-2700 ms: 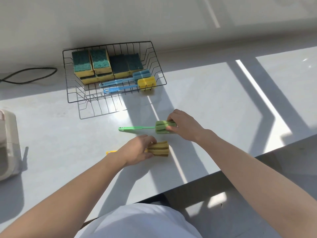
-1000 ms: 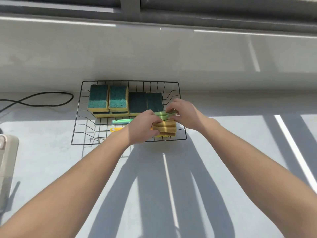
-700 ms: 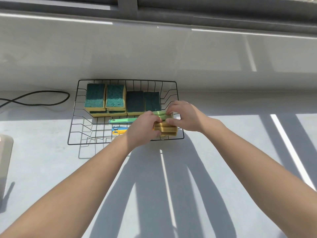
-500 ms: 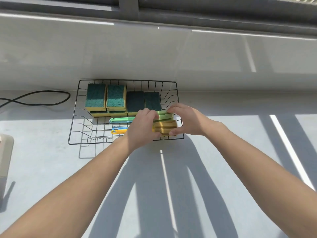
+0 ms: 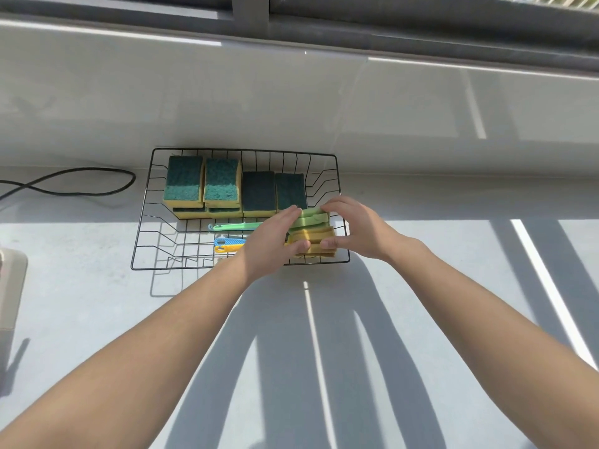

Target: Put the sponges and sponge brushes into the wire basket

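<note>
1. Both hands were over the right end of the wire basket (image 5: 142,222), which sat on the counter (image 5: 421,319) against the back wall.
2. The left hand (image 5: 270,246) was half-curled, fingers on the green sponge brush (image 5: 311,218) head and thumb on the left edge of the yellow sponge brush (image 5: 312,241) head.
3. The right hand (image 5: 353,226) mirrored it, fingers on the green head, thumb against the yellow head's right edge; whether either was gripping or just steadying, I could not tell.
4. Both heads sat inside the basket, green behind yellow, with the green handle (image 5: 236,226) running left across the wires.
5. A blue handle (image 5: 228,242) and a yellow one lay just in front of it; the sponges (image 5: 223,184) filled the back row.
6. The step looked like settling the last two brushes: press the heads level, keep the handles parallel and inside the rim.
7. Letting go gently, fingers lifting straight up, would be wise, since soft heads may spring and tip.
</note>
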Demonstrator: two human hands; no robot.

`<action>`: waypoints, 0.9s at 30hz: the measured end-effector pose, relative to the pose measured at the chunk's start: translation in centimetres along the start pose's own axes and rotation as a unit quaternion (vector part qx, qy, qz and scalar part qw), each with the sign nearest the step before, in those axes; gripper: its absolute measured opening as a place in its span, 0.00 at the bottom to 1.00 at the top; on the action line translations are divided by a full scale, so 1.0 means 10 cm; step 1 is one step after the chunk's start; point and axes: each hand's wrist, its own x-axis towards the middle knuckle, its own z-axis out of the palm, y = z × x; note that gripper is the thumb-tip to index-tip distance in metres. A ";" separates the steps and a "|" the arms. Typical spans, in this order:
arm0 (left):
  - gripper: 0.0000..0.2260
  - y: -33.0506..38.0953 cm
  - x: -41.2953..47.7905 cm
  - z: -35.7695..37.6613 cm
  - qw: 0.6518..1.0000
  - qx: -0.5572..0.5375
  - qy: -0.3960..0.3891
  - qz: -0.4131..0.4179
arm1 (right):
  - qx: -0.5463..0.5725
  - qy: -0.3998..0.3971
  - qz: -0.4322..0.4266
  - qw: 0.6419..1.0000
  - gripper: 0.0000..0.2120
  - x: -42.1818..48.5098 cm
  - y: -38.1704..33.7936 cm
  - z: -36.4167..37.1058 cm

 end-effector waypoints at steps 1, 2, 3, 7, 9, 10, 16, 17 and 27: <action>0.33 0.01 0.00 0.01 1.000 0.002 -0.001 0.001 | -0.003 0.004 0.003 1.000 0.33 0.00 0.00 0.01; 0.33 0.01 0.00 0.02 1.000 0.005 -0.001 0.000 | -0.006 0.009 0.004 1.000 0.32 0.01 0.00 0.03; 0.33 0.02 0.00 0.03 1.000 0.010 -0.002 -0.001 | -0.009 0.014 0.003 1.000 0.32 0.01 0.00 0.04; 0.31 0.02 -0.01 0.07 0.999 0.039 0.005 -0.005 | -0.042 0.037 -0.010 0.998 0.30 0.01 -0.04 0.11; 0.31 0.03 -0.01 0.10 0.999 0.043 0.018 -0.014 | -0.075 0.046 -0.015 0.996 0.30 0.00 -0.07 0.13; 0.31 0.04 -0.02 0.12 0.998 0.046 0.024 -0.018 | -0.091 0.046 -0.017 0.995 0.30 0.00 -0.10 0.14; 0.34 0.07 -0.05 0.09 0.999 0.044 0.026 -0.013 | -0.110 0.031 -0.001 0.993 0.34 -0.06 -0.16 0.09; 0.34 0.08 -0.06 0.07 0.999 0.044 0.022 -0.010 | -0.107 0.030 0.002 0.994 0.34 -0.08 -0.17 0.07; 0.34 0.23 -0.36 -0.22 0.996 0.080 0.022 -0.030 | -0.149 0.080 -0.004 0.986 0.34 -0.34 -0.41 -0.03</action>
